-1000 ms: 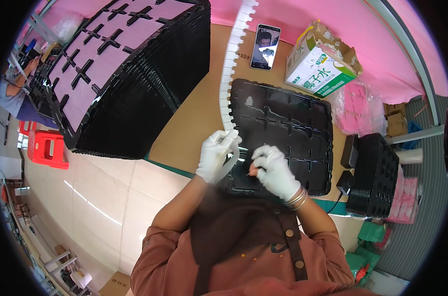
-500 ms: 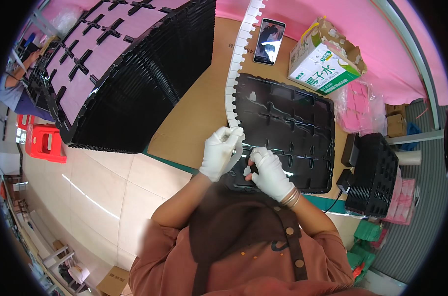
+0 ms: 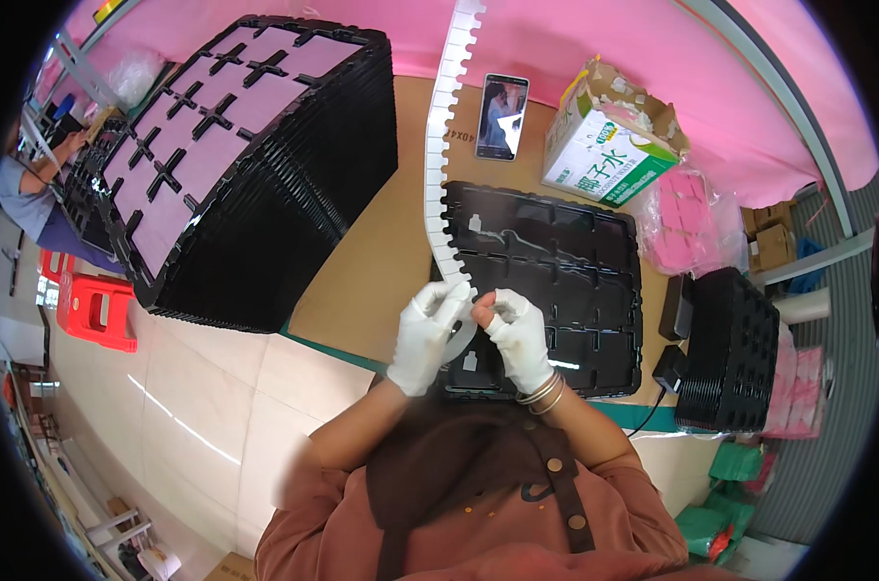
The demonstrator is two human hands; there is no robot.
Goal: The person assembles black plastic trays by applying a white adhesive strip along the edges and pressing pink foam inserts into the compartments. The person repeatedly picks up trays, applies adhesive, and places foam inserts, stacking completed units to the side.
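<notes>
A long white strip of tabbed stickers (image 3: 438, 145) runs from the far edge down to my hands. My left hand (image 3: 422, 339), in a white glove, is closed on its near end, and a loose translucent tail curls below the fingers. Close beside it, my right hand (image 3: 519, 339), in a white glove with bare fingertips, has its thumb and forefinger together at the strip's edge; what lies between them is too small to make out. Under and right of the hands lies a black plastic tray (image 3: 594, 300) with moulded compartments. White tabs (image 3: 470, 361) show in its near-left and far-left compartments.
A tall stack of black trays (image 3: 294, 213) with pinkish top inserts stands left. Beyond the tray are a phone (image 3: 501, 116) and a torn carton (image 3: 609, 145). At right are a pink wrapped pack (image 3: 686, 223), a black adapter (image 3: 670, 368) and smaller stacked trays (image 3: 730, 349).
My right hand has moved from the near-left compartment up to the strip's end, leaving a white tab in the tray. My left hand still holds the strip. The view has shifted slightly.
</notes>
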